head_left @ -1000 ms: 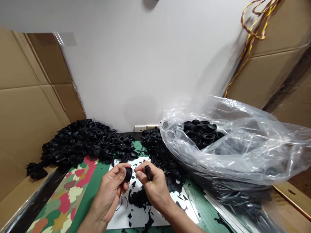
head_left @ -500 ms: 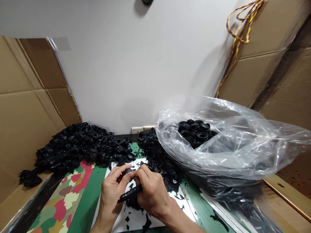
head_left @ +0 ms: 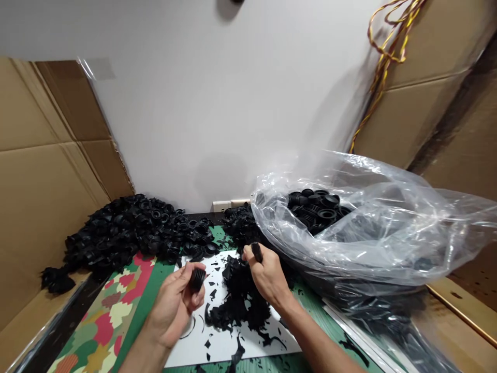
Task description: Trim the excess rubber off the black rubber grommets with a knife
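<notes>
My left hand (head_left: pixel 176 298) is closed round a black ribbed rubber boot (head_left: pixel 198 280), its ridges facing right between thumb and fingers. Farther right and forward, my right hand (head_left: pixel 266 272) grips a black pen-shaped tool (head_left: pixel 257 252); only one thick end shows above the fist, and its tip is hidden. Below the right hand lies a loose heap of black rubber trimmings (head_left: pixel 243 298) on a white board (head_left: pixel 225 355). Thin curved strips and small flakes are scattered over the board near both hands.
At the back left, a large pile of black rubber parts (head_left: pixel 135 228) leans by a cardboard panel (head_left: pixel 46 176). A clear plastic bag (head_left: pixel 373 259) of ribbed black parts (head_left: pixel 318 207) stands at the right. Yellow twisted wires (head_left: pixel 382 67) hang at the upper right.
My hands have moved apart. The right one went right and forward with the tool, over the trimmings; the left keeps the ribbed boot, slightly lower, and more of the board shows.
</notes>
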Tool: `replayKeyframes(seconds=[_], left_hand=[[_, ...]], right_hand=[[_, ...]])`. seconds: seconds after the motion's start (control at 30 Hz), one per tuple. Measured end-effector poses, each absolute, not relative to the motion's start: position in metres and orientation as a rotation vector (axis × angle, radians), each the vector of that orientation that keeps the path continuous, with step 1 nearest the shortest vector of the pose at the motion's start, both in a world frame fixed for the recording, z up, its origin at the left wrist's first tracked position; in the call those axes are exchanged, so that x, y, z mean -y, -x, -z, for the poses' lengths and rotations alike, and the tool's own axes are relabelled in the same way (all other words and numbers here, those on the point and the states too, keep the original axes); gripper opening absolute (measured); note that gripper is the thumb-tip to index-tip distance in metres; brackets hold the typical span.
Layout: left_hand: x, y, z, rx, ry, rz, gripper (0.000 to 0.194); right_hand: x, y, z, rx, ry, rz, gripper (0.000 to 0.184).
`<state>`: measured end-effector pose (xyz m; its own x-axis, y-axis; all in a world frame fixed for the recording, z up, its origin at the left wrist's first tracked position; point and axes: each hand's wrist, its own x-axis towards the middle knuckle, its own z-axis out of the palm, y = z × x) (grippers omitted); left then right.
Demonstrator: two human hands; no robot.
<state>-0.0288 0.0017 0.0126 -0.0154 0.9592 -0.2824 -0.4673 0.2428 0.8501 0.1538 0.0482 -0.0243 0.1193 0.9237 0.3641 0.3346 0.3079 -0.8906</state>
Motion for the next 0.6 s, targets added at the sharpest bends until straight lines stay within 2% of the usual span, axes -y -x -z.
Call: replayKeyframes(seconds=[0.07,0.17,0.23,0.37,0.6], left_hand=[[-0.005,0.027,-0.013,-0.945,-0.541,-1.239,0.024],[-0.008,0.021,-0.015,-0.916,-0.502,-1.238,0.015],[-0.009,0.018,-0.015,-0.937,-0.484,-1.207,0.02],[-0.011,0.014,-0.011,-0.927,-0.459,-1.147,0.035],[-0.011,0.015,0.004,-0.906,-0.374,-1.114,0.035]], right_hand=[[-0.045,-0.149,0.026,1.447,1.237,-0.686,0.026],[-0.04,-0.142,0.028,1.417,1.192,-0.707,0.017],[-0.038,-0.139,0.028,1.402,1.157,-0.739,0.014],[-0.035,-0.137,0.028,1.417,1.12,-0.81,0.022],[-0.035,-0.135,0.031,1.422,1.142,-0.844,0.021]])
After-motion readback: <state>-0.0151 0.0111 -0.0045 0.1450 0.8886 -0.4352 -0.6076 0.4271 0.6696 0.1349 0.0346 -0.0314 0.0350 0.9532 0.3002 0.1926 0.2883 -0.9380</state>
